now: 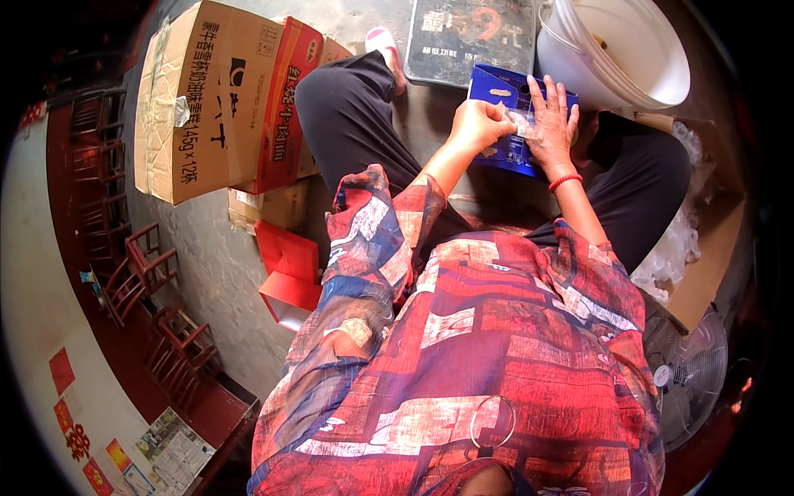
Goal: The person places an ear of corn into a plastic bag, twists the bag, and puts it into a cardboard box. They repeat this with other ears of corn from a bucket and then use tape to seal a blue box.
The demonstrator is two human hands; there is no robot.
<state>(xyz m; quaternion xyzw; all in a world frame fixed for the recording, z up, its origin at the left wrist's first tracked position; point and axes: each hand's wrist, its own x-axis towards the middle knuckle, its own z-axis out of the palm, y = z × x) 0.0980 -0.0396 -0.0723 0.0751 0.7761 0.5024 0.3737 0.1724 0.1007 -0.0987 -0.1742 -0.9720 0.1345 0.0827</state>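
Observation:
A blue cardboard box [484, 81] with pale printed shapes lies flat between my knees. My right hand [552, 126] rests on its right part, fingers stretched out and slightly spread, a red bracelet on the wrist. My left hand [481, 124] is closed in a pinch over the middle of the box. At its fingertips, close beside the right hand, shows a small whitish, see-through piece [520, 122] that looks like thin plastic. Part of this piece and much of the box are covered by my hands.
Beyond the blue box are a dark flat case [471, 41] and a white bucket [579, 54]. Large cartons [207, 99] stand at left, with an open red box [289, 260] nearer. A carton of clear plastic [711, 240] and a fan [686, 376] are at right.

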